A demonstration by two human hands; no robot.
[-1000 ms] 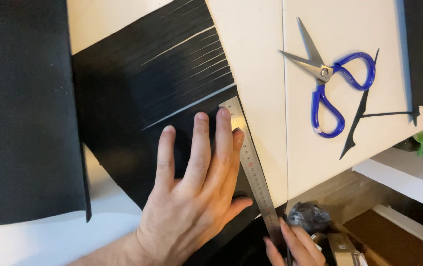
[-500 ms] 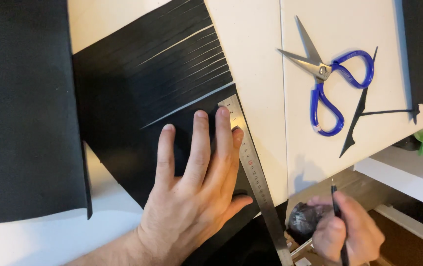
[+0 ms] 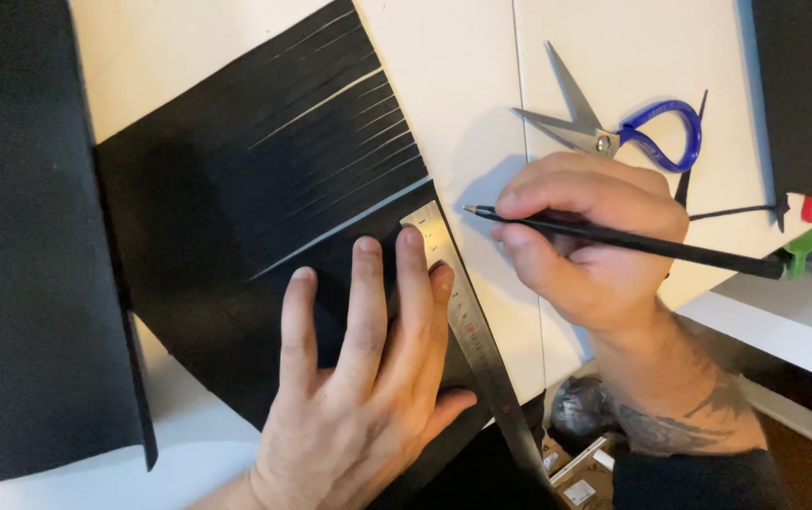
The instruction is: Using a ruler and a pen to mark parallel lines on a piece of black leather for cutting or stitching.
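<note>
your left hand [image 3: 358, 397] lies flat, fingers spread, pinning the steel ruler [image 3: 467, 331] on the slit black sheet [image 3: 236, 198]; your right hand [image 3: 585, 236], gripping the black pencil [image 3: 632, 242], needs its tip at the ruler's edge.

At the frame's centre the left hand [image 3: 358, 378] presses flat on a black foam sheet [image 3: 236, 208] and a steel ruler [image 3: 467, 331] on the white desk [image 3: 462, 85], while the right hand [image 3: 585, 236] holds a black pencil [image 3: 632, 242] in a closed grip just below blue-handled scissors [image 3: 614, 137].

Steel ruler [image 3: 467, 326] flat on slit black sheet [image 3: 264, 198] — black pencil [image 3: 632, 243] level.
</note>
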